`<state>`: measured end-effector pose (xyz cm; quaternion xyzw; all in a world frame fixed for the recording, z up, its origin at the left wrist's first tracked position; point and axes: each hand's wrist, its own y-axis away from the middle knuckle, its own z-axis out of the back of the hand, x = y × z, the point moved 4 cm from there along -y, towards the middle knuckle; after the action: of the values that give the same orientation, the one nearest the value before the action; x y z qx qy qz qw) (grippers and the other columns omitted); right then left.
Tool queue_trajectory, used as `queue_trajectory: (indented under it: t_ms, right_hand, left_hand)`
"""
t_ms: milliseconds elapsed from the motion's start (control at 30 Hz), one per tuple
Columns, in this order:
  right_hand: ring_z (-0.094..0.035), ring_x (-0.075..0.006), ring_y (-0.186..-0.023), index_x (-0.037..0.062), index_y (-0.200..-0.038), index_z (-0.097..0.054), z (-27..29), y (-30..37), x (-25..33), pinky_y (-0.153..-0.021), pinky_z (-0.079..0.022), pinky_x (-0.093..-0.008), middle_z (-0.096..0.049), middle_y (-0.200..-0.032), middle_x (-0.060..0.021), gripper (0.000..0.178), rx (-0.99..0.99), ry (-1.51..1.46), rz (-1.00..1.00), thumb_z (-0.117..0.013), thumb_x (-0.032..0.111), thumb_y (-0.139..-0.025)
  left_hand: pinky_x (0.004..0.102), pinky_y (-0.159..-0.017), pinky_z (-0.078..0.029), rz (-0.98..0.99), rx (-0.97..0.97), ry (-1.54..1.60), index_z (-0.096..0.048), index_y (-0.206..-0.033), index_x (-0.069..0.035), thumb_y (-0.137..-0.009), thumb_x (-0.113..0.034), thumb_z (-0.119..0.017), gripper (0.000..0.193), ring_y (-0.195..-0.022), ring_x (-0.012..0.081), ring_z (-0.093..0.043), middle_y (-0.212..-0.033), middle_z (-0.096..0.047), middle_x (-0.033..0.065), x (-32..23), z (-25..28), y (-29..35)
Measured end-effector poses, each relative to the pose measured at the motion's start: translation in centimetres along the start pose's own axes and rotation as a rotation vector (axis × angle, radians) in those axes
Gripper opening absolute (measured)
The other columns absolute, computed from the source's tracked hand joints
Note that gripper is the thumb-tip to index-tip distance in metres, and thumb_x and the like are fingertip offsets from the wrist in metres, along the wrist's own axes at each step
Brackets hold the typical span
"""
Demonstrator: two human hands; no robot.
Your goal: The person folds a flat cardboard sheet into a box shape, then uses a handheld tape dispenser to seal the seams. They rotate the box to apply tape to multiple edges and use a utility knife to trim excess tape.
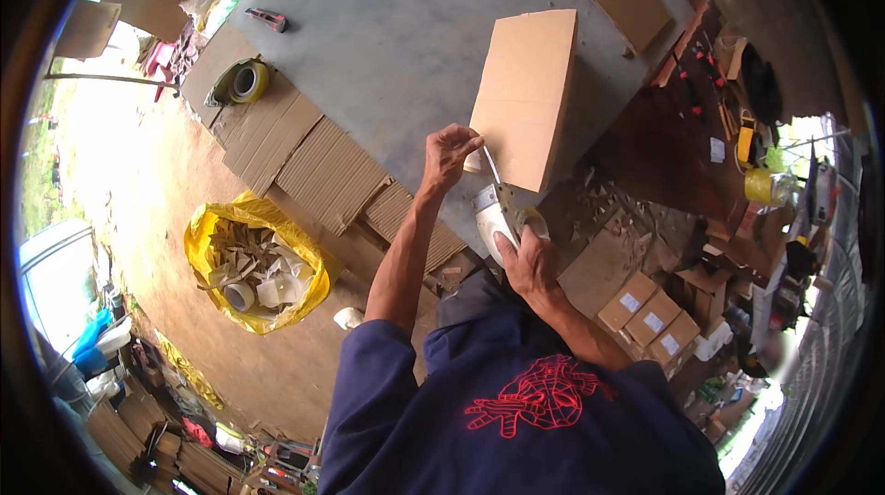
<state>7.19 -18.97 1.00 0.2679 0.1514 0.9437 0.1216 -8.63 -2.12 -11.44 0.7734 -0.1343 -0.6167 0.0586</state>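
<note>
My right hand (532, 260) is wrapped round a pale tape dispenser (499, 218), just off the near end of a cardboard box. A narrow whitish strip of tape (491, 164) runs up from the dispenser's metal head. Its upper end meets the pinched fingertips of my left hand (452, 152), which are closed by the box's near left corner. The closed brown cardboard box (524, 89) lies on the grey tabletop (396, 43), tilted slightly to the right. Neither hand visibly grips the box.
On the table's left edge lie corrugated cardboard sheets (323, 172), a tape roll (247, 82) and a utility knife (267, 19). A yellow bag (320, 290) of cardboard scraps stands on the floor to the left. Small cartons (648, 318) are stacked at right, below a cluttered dark table (678, 140).
</note>
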Motion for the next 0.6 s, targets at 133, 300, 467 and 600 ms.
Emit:
queue_trajectory:
  t_ms: [133,300,467,600]
  right_hand:
    - [-0.069,-0.0498,-0.078,-0.0013,-0.091,-0.063,-0.5,-0.8,0.0,-0.073,-0.056,-0.0549,-0.069,-0.081,-0.0311,0.053,-0.003,0.039,-0.045,-0.064,0.052,-0.094]
    - [-0.069,-0.0494,-0.075,-0.0004,-0.090,-0.063,-0.8,-1.1,-0.1,-0.070,-0.056,-0.0552,-0.069,-0.079,-0.0297,0.053,-0.003,0.050,-0.057,-0.066,0.053,-0.093]
    - [-0.069,-0.0483,-0.072,0.0006,-0.087,-0.063,-1.7,-0.7,-1.3,-0.067,-0.057,-0.0539,-0.069,-0.075,-0.0284,0.051,-0.077,0.011,-0.037,-0.068,0.051,-0.091]
    - [-0.069,-0.0469,-0.070,0.0014,-0.085,-0.064,-1.1,-0.8,-0.7,-0.065,-0.057,-0.0516,-0.068,-0.073,-0.0272,0.048,-0.130,-0.010,0.039,-0.070,0.048,-0.091]
  left_hand:
    - [0.0248,-0.073,-0.049,-0.019,0.011,0.011,-0.073,-0.089,0.000,-0.090,-0.008,-0.080,0.010,-0.075,0.0062,-0.060,-0.083,-0.072,-0.0002,0.3,-0.8,-1.0]
    - [0.0320,-0.074,-0.053,-0.204,-0.090,-0.428,-0.073,-0.092,-0.001,-0.082,-0.011,-0.085,0.018,-0.088,0.0187,-0.064,-0.086,-0.070,0.0061,0.8,-1.8,-0.6]
    - [0.0436,-0.084,-0.055,-0.350,-0.361,-0.531,-0.067,-0.107,-0.003,-0.078,-0.015,-0.087,0.037,-0.106,0.0319,-0.062,-0.103,-0.065,0.0117,-0.3,-2.7,-0.1]
    - [0.0463,-0.084,-0.056,-0.491,-0.303,-0.849,-0.067,-0.108,-0.004,-0.082,-0.016,-0.082,0.033,-0.108,0.0337,-0.063,-0.103,-0.064,0.0164,-0.1,-1.8,-0.6]
